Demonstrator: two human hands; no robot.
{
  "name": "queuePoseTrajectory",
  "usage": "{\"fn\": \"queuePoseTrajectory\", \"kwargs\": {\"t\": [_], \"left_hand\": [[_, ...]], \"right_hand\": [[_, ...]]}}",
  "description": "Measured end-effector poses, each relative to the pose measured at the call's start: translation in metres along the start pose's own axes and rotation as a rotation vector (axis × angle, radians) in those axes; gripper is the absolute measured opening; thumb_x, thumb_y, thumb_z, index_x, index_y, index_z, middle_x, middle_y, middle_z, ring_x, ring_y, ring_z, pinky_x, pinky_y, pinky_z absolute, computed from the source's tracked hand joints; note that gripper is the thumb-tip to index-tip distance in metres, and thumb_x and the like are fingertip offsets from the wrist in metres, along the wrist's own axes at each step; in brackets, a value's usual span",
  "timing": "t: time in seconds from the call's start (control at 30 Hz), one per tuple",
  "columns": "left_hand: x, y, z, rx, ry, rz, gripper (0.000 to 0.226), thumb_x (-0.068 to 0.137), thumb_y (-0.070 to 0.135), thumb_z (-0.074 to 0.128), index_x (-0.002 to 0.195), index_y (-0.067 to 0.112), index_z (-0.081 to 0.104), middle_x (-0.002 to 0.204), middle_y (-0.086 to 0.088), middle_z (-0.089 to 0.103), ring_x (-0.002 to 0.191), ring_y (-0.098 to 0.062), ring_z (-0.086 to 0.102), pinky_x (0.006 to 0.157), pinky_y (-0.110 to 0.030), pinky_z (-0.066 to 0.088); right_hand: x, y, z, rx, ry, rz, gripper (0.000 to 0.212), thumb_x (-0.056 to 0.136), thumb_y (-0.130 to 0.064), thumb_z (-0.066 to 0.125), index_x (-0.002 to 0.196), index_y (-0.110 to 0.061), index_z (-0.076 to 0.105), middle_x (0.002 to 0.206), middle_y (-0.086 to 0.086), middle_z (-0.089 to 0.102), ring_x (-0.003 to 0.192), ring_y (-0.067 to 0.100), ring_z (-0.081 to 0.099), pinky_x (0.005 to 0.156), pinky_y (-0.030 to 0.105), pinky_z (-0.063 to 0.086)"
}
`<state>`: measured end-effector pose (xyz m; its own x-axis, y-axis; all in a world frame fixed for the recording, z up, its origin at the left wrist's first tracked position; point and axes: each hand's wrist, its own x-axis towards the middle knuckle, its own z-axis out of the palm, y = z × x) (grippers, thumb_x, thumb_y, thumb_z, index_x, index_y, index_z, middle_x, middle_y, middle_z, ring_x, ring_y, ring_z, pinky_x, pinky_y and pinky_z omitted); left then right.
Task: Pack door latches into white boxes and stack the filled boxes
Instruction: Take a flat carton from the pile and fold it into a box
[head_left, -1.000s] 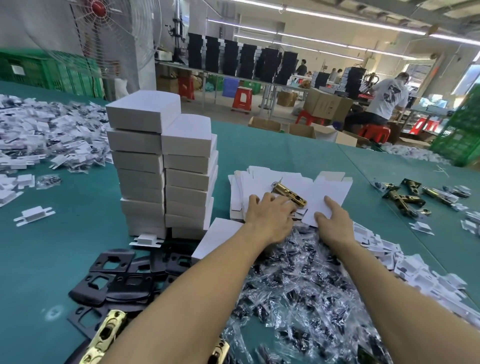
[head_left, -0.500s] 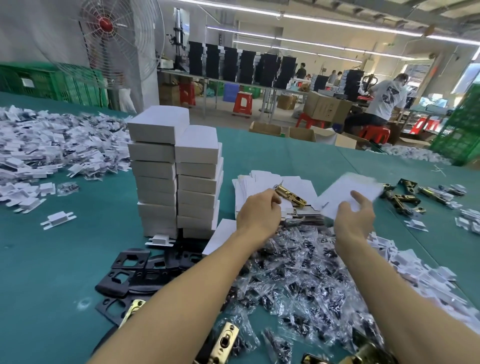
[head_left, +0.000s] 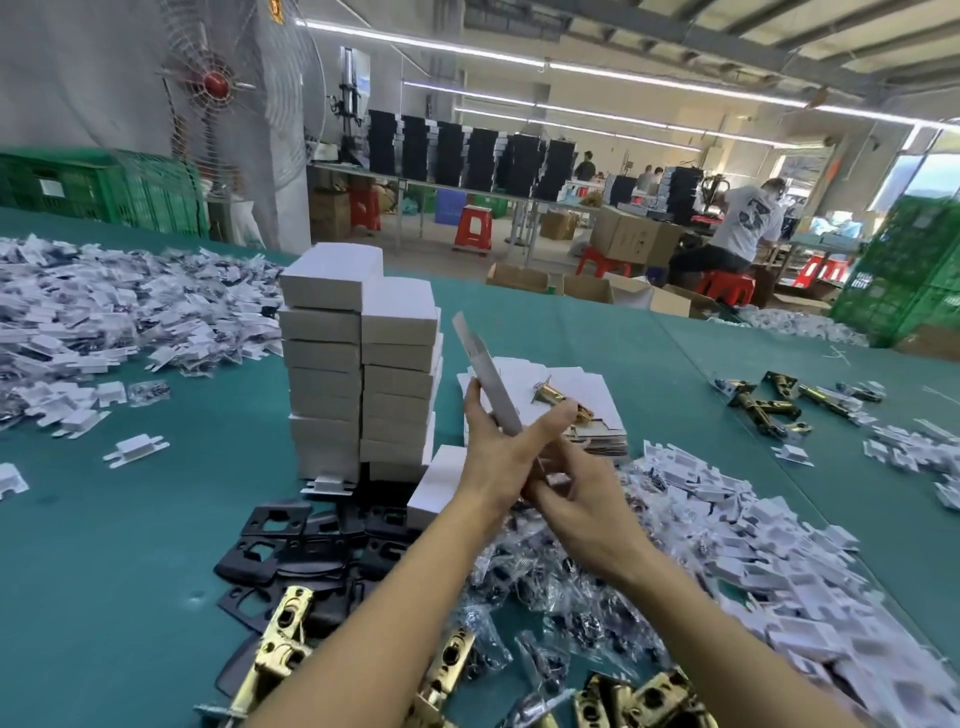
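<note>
At centre your left hand (head_left: 498, 447) grasps a tilted flat white box (head_left: 485, 374). Your right hand (head_left: 587, 504) curls below it; whether it grips, I cannot tell.

The left hand (head_left: 498, 457) hides the fingertips of the right hand (head_left: 584, 514) and the lower end of the flat white cardboard box blank (head_left: 485, 379). Brass door latches (head_left: 649, 699) run off the bottom edge.

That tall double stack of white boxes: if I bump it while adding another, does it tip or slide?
Likely tippy: the stack of white boxes is two tall narrow columns with edges slightly staggered. Its top box sits unbraced, so it would probably slide first. Presumably filled, they should resist light nudges.
</note>
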<state>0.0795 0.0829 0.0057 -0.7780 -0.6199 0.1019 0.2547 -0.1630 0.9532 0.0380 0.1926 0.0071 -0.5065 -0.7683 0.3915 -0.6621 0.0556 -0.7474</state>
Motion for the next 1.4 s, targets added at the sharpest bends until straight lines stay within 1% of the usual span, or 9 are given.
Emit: {"fn": "queuePoseTrajectory", "kwargs": {"t": [0.13, 0.27, 0.37, 0.5, 0.7, 0.8, 1.13, 1.3, 1.4], "left_hand": [[-0.020, 0.007, -0.013, 0.147, -0.053, 0.053, 0.136, 0.042, 0.062, 0.086, 0.155, 0.034, 0.015, 0.129, 0.007, 0.053, 0.106, 0.007, 0.062, 0.077, -0.013, 0.055], [-0.034, 0.014, -0.019, 0.377, 0.009, 0.084, 0.139, 0.038, 0.069, 0.083, 0.155, 0.033, 0.016, 0.145, 0.003, 0.041, 0.132, -0.018, 0.046, 0.110, -0.045, 0.043], [-0.041, 0.016, -0.026, 0.722, 0.060, 0.181, 0.139, 0.040, 0.075, 0.078, 0.153, 0.040, 0.005, 0.142, 0.008, 0.037, 0.130, -0.014, 0.040, 0.106, -0.036, 0.039], [-0.050, 0.006, -0.034, 1.124, -0.007, 0.379, 0.142, 0.050, 0.069, 0.080, 0.150, 0.042, -0.017, 0.139, 0.006, 0.030, 0.122, -0.018, 0.035, 0.101, -0.036, 0.035], [-0.055, 0.002, -0.032, 1.075, -0.047, 0.466, 0.142, 0.050, 0.080, 0.073, 0.152, 0.036, -0.016, 0.142, 0.005, 0.027, 0.135, -0.015, 0.028, 0.119, -0.030, 0.011], [-0.058, 0.005, -0.030, 1.027, 0.035, 0.559, 0.124, 0.055, 0.076, 0.066, 0.153, 0.029, 0.008, 0.138, 0.002, 0.044, 0.122, -0.016, 0.044, 0.107, -0.036, 0.039], [-0.064, 0.013, -0.036, 0.982, 0.043, 0.680, 0.092, 0.063, 0.057, 0.074, 0.144, 0.046, 0.031, 0.118, 0.005, 0.061, 0.089, -0.012, 0.060, 0.071, -0.036, 0.058], [-0.060, 0.017, -0.037, 0.815, 0.137, 0.597, 0.068, 0.060, 0.059, 0.074, 0.120, 0.043, 0.045, 0.111, 0.013, 0.052, 0.082, -0.004, 0.057, 0.061, -0.023, 0.054], [-0.059, 0.016, -0.037, 0.731, 0.171, 0.593, 0.057, 0.061, 0.058, 0.076, 0.104, 0.045, 0.041, 0.101, 0.015, 0.050, 0.078, 0.001, 0.056, 0.054, -0.014, 0.046]], "right_hand": [[-0.003, -0.013, -0.014, 0.196, -0.168, 0.105, 0.026, 0.083, -0.021, 0.061, 0.106, -0.028, 0.071, 0.099, -0.004, 0.075, 0.094, 0.020, 0.071, 0.084, 0.047, 0.059], [-0.007, -0.020, -0.021, 0.424, -0.105, 0.123, 0.051, 0.070, -0.017, 0.056, 0.119, -0.024, 0.063, 0.110, -0.002, 0.073, 0.103, 0.015, 0.069, 0.081, 0.030, 0.057], [-0.008, -0.029, -0.021, 0.554, 0.094, 0.075, 0.053, 0.076, -0.019, 0.048, 0.128, -0.022, 0.058, 0.115, 0.003, 0.070, 0.100, 0.021, 0.069, 0.080, 0.034, 0.058], [-0.001, -0.041, -0.021, 0.475, 0.293, 0.159, 0.021, 0.087, -0.034, 0.056, 0.102, -0.025, 0.067, 0.090, -0.005, 0.070, 0.077, 0.011, 0.062, 0.063, 0.023, 0.050], [-0.007, -0.042, -0.009, 0.391, 0.219, 0.190, 0.013, 0.092, -0.012, 0.059, 0.093, -0.019, 0.070, 0.081, 0.001, 0.072, 0.069, 0.010, 0.062, 0.060, 0.022, 0.049], [-0.006, -0.041, -0.008, 0.321, 0.190, 0.193, 0.016, 0.082, -0.019, 0.055, 0.089, -0.023, 0.068, 0.074, -0.001, 0.067, 0.066, 0.012, 0.056, 0.058, 0.025, 0.045], [-0.009, -0.040, -0.015, 0.060, 0.470, 0.173, 0.036, 0.084, -0.009, 0.072, 0.096, -0.034, 0.050, 0.090, -0.001, 0.065, 0.071, 0.008, 0.066, 0.061, 0.039, 0.059], [-0.025, -0.040, -0.007, 0.287, 0.491, -0.084, 0.005, 0.086, -0.030, 0.070, 0.090, -0.030, 0.067, 0.091, 0.000, 0.071, 0.077, 0.021, 0.074, 0.067, 0.039, 0.062], [-0.029, -0.037, -0.002, 0.199, 0.425, -0.116, 0.023, 0.083, -0.032, 0.073, 0.105, -0.030, 0.068, 0.098, -0.004, 0.074, 0.088, 0.015, 0.073, 0.075, 0.032, 0.062]]}}
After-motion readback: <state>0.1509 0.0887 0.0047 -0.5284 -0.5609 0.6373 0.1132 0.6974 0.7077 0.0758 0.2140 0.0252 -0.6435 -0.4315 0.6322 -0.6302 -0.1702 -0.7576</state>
